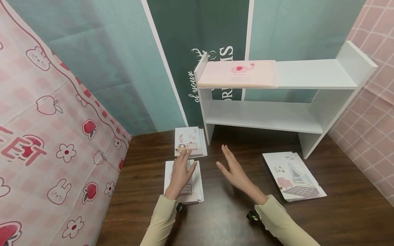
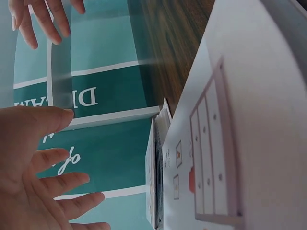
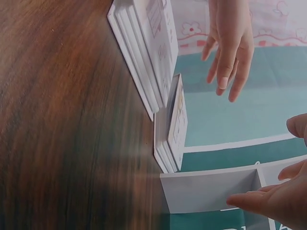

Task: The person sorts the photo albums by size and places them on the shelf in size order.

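My left hand [image 1: 181, 174] hovers over the nearer stack of white books [image 1: 198, 184], its fingers spread and holding nothing. In the left wrist view that stack's top cover [image 2: 182, 191] shows a drawn chest of drawers. A farther stack of books [image 1: 187, 136] lies just past the left fingertips, beside the shelf's left leg. My right hand [image 1: 237, 174] is raised above the bare table between the stacks and the right-hand books, fingers extended, nothing held. Another small stack of white books [image 1: 292, 176], with a pink chair on its cover, lies to the right of it.
A white two-tier shelf [image 1: 264, 114] stands at the back of the brown table [image 1: 221, 222]. On its upper board, at the left, rests a flat pink item [image 1: 237, 73] with an elephant print. A pink patterned cloth [image 1: 61, 136] hangs on the left, pink tiles [image 1: 366, 112] on the right.
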Available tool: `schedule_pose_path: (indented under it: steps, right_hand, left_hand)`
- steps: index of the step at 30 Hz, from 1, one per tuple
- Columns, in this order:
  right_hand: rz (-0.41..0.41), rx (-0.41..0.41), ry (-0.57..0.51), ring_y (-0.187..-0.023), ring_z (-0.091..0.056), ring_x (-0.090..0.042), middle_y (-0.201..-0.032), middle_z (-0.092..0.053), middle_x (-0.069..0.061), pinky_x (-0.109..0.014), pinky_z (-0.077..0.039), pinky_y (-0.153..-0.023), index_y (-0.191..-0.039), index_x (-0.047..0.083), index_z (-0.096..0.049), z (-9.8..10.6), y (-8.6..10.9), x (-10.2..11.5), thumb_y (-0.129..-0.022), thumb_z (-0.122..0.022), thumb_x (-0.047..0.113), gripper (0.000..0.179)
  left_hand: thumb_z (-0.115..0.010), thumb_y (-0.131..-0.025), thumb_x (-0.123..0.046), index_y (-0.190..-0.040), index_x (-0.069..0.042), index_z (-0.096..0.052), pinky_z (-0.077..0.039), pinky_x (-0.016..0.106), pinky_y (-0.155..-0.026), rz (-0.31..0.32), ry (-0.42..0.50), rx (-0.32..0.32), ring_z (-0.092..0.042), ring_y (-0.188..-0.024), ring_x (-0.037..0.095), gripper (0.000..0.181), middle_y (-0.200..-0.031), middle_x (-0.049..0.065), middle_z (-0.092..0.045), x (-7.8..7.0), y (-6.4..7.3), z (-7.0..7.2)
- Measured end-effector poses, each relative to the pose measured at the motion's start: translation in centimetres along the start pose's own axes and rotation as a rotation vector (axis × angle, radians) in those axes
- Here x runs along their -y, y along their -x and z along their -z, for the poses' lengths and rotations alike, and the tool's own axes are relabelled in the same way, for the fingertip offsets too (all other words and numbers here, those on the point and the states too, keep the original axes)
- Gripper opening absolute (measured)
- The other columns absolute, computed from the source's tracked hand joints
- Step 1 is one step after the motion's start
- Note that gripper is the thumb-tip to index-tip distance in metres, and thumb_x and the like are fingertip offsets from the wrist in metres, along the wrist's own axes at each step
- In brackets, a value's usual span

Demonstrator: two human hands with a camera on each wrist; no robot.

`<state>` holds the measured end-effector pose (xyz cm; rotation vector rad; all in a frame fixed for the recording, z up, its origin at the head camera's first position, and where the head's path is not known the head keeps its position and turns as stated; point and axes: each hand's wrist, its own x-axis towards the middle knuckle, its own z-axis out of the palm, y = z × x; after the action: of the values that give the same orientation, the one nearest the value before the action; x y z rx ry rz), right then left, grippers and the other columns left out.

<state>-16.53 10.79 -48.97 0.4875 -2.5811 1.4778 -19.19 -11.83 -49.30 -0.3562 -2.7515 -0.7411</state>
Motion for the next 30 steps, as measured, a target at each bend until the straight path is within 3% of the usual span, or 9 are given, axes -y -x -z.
schedule_pose_path:
  steps: [14, 21, 30]
  right_hand:
    - [-0.004, 0.018, -0.006, -0.140, -0.016, -0.034, -0.154, -0.015, -0.011, -0.059, -0.020, -0.107, -0.150, 0.015, -0.016, -1.1, 0.3, -0.2, -0.096, -0.049, 0.036, 0.067]
    - [0.005, 0.021, -0.029, -0.138, -0.023, -0.034, -0.153, -0.021, -0.012, -0.056, -0.024, -0.107, -0.148, 0.010, -0.020, -1.8, 0.5, -0.5, -0.095, -0.052, 0.032, 0.066]
    - [-0.035, 0.084, -0.068, -0.137, -0.024, -0.036, -0.152, -0.024, -0.012, -0.054, -0.024, -0.108, -0.148, 0.012, -0.023, -2.9, 1.1, -0.7, -0.094, -0.053, 0.033, 0.065]
  left_hand:
    - [-0.065, -0.087, -0.027, -0.136, -0.009, -0.046, -0.031, 0.061, -0.100, -0.011, 0.005, -0.022, -0.044, -0.125, 0.037, 0.056, -0.139, 0.018, -0.044, 0.8, 0.6, -0.2]
    - [-0.065, -0.086, -0.027, -0.135, -0.010, -0.048, -0.030, 0.064, -0.098, 0.009, -0.003, -0.009, -0.045, -0.124, 0.037, 0.054, -0.137, 0.019, -0.046, 0.9, 1.1, -0.1]
    - [-0.071, -0.080, -0.019, -0.129, -0.005, -0.052, -0.034, 0.068, -0.091, -0.025, 0.006, -0.066, -0.047, -0.118, 0.043, 0.054, -0.129, 0.023, -0.051, 1.2, 1.8, -0.1]
